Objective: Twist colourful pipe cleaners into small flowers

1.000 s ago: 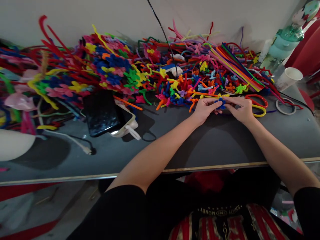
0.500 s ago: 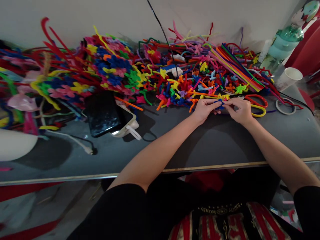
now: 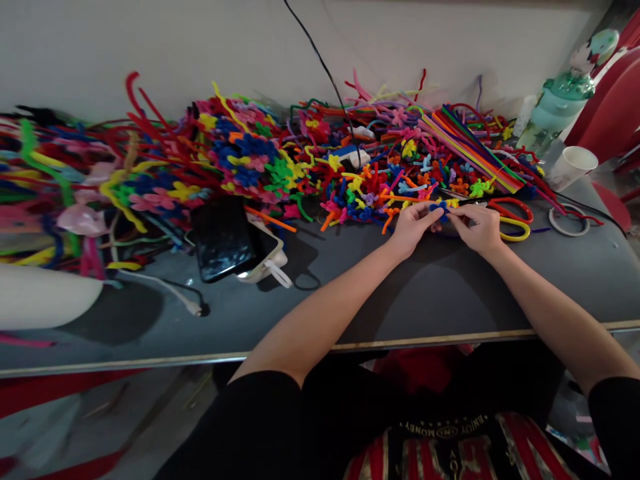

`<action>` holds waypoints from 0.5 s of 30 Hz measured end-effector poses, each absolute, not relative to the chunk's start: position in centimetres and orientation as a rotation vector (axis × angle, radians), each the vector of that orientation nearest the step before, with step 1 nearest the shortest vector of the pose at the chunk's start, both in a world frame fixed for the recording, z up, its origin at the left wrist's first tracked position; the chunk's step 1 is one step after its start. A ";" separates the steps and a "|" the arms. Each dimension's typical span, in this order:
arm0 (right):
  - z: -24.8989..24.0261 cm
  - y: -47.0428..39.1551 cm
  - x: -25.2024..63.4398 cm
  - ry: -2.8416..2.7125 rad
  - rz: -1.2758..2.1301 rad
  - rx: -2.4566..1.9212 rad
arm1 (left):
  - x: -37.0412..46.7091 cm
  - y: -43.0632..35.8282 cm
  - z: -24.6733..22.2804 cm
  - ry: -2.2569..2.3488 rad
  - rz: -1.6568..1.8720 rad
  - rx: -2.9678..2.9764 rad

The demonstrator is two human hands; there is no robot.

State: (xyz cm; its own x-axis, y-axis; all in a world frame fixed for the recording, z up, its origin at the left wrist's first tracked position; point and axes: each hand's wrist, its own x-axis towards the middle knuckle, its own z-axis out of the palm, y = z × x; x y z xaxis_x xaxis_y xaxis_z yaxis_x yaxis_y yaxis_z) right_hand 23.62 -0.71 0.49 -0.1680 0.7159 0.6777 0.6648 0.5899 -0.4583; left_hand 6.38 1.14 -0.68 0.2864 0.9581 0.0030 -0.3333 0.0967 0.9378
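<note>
Between my two hands, just above the table [image 3: 320, 313], is a small blue pipe-cleaner flower [image 3: 440, 212], partly covered by the fingers. My left hand [image 3: 417, 225] pinches it from the left. From the right, my right hand [image 3: 476, 225] holds it with thumb and forefinger. Right behind the hands lie several small pipe-cleaner flowers in yellow, orange, blue and green, such as a lime-green flower [image 3: 481, 187]. Scissors with red and yellow handles [image 3: 515, 230] lie against the right side of my right hand, their blades mostly hidden.
A long heap of pipe cleaners [image 3: 175, 143] runs along the wall. On the left are a black phone [image 3: 225, 240], a white cable [image 3: 165, 287] and a white rounded object [image 3: 45, 297]. A paper cup [image 3: 573, 167], a green bottle [image 3: 560, 100] and a grey ring [image 3: 569, 219] stand or lie right.
The camera view has shifted, so the scene sits lower and the left side further right. Both hands stay together on the blue flower, with slight finger movement.
</note>
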 end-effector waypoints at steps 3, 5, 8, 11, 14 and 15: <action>0.3 -0.6 23.6 -1.848 0.024 -1.138 | 6.5 1.4 -0.9 0.788 1.158 1.024; 0.3 -0.6 23.8 -1.884 0.025 -1.107 | 6.5 1.5 -0.9 0.791 1.179 1.025; 0.5 -0.6 24.1 -1.983 0.084 -1.136 | 6.5 1.5 -0.9 0.798 1.209 1.050; 1.0 -0.6 24.4 -2.009 0.144 -1.342 | 6.3 1.2 -0.8 0.819 1.233 1.135; 1.6 -0.8 24.2 -2.069 0.144 -1.495 | 6.0 1.1 -0.8 0.860 1.226 1.192; 1.8 -0.9 24.0 -2.094 0.126 -1.514 | 6.0 1.1 -0.9 0.874 1.233 1.198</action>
